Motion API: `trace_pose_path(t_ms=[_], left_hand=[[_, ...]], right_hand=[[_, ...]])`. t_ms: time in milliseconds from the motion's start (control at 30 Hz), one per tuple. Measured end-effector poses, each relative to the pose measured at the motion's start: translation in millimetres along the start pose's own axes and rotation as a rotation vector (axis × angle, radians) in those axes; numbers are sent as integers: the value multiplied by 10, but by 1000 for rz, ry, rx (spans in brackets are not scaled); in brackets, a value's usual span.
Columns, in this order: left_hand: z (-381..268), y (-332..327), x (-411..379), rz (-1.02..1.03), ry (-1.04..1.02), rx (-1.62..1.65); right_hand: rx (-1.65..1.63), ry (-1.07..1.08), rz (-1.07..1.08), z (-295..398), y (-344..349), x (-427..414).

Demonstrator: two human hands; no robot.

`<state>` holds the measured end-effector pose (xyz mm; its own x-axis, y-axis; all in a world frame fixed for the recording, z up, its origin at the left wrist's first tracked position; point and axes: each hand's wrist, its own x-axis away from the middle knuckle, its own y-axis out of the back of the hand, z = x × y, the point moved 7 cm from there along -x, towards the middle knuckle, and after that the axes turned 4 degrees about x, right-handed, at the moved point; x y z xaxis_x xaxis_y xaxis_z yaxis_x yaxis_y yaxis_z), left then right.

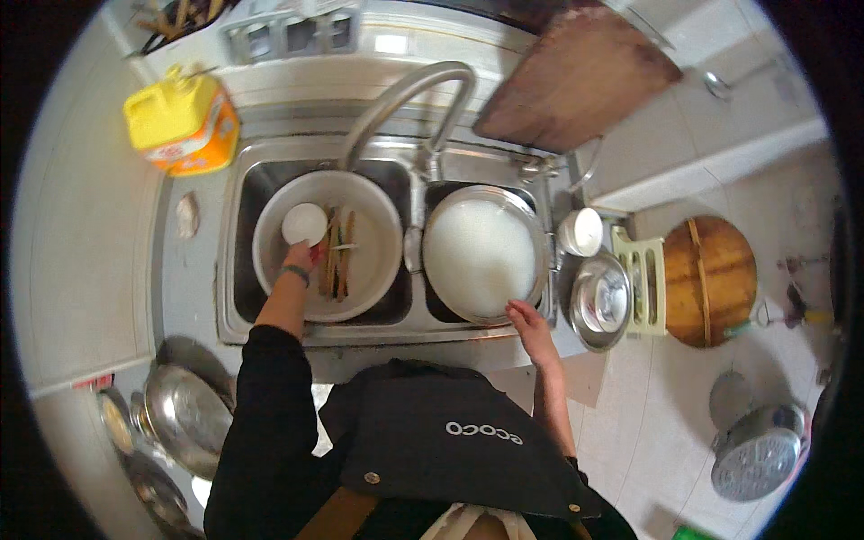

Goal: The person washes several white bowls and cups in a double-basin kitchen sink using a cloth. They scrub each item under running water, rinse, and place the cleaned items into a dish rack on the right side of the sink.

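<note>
My left hand point(299, 257) reaches into a large pale basin point(385, 202) in the left sink bowl. Its fingers grip the near edge of a small white bowl point(304, 223). Something red shows beside the fingers, too blurred to name. Several chopsticks point(343, 263) lie right of the hand in the basin, with a small white utensil across them. In the right sink bowl sits a round metal basin point(540, 270) filled with cloudy whitish water point(479, 250). My right hand point(532, 331) is at that basin's near right rim, fingers slightly apart, holding nothing.
A curved faucet point(405, 88) arches over the double sink point(233, 283). A yellow detergent jug point(182, 125) stands back left; a wooden cutting board point(580, 77) leans back right. White bowls point(582, 231) and metal bowls point(601, 304) sit to the right, beside a pale plastic stool point(641, 277).
</note>
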<state>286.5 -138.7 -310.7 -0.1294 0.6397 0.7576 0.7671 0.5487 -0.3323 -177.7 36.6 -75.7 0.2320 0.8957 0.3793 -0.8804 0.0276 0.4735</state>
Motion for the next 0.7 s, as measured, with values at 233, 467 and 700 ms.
trace_pose_path(t_ms=[233, 467, 700], left_hand=[[49, -113, 213, -26, 96, 226], [89, -291, 664, 54, 17, 200], [226, -920, 1798, 486, 4, 48]], right_hand=[[89, 121, -286, 32, 586, -495], [779, 215, -675, 486, 1202, -1138], [815, 14, -396, 16, 1348, -1688]])
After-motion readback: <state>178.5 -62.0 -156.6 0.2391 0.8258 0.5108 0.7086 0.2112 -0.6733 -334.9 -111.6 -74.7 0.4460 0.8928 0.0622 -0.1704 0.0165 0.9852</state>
